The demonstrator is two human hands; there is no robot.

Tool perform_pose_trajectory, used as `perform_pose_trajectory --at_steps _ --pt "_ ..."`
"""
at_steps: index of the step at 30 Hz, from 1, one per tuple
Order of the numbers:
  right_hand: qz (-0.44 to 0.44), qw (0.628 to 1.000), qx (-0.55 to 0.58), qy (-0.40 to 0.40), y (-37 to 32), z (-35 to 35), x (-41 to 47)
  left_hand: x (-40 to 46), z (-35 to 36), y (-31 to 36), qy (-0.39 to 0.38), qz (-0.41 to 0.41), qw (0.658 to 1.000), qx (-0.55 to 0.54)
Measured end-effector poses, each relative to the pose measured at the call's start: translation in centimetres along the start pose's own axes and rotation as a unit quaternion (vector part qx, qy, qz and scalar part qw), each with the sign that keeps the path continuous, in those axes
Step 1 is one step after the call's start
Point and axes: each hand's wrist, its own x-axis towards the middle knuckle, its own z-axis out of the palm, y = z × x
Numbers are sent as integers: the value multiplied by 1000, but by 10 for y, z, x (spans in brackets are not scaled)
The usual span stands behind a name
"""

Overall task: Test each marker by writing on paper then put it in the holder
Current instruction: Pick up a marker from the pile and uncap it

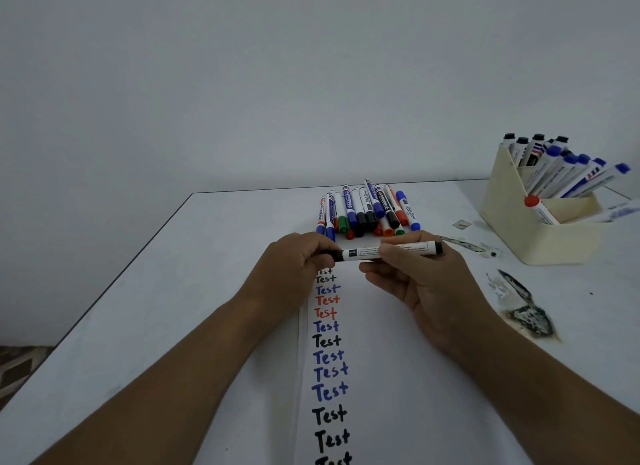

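Black-capped white whiteboard marker is lying level in the air above the far end of the long white sheet of paper, held between both hands just in front of the loose pile of capped markers. Left hand is curling its fingers around the black cap end of the marker, while the right hand is pinching the white barrel between thumb and fingertips, leaving the black tail end sticking out to the right. Whether the cap is seated or partly drawn off cannot be told, as the left fingers are covering the joint. Running down the left side of the paper is a column of handwritten words reading "Test" (in black, blue and red ink). Standing well apart at the far right of the white table is the cream plastic holder, which is carrying black-capped markers upright in its rear compartment, blue-capped ones leaning to the right, and one red-capped marker in its lower front compartment. Dark smudges of ink are marking the tabletop between the paper and the holder.
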Motion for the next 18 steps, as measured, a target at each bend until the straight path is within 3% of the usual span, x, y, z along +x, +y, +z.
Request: perform_pose_trajectory --at_steps 18 --pt "-12 999 -11 50 7 2 5 3 3 -2 -36 2 999 31"
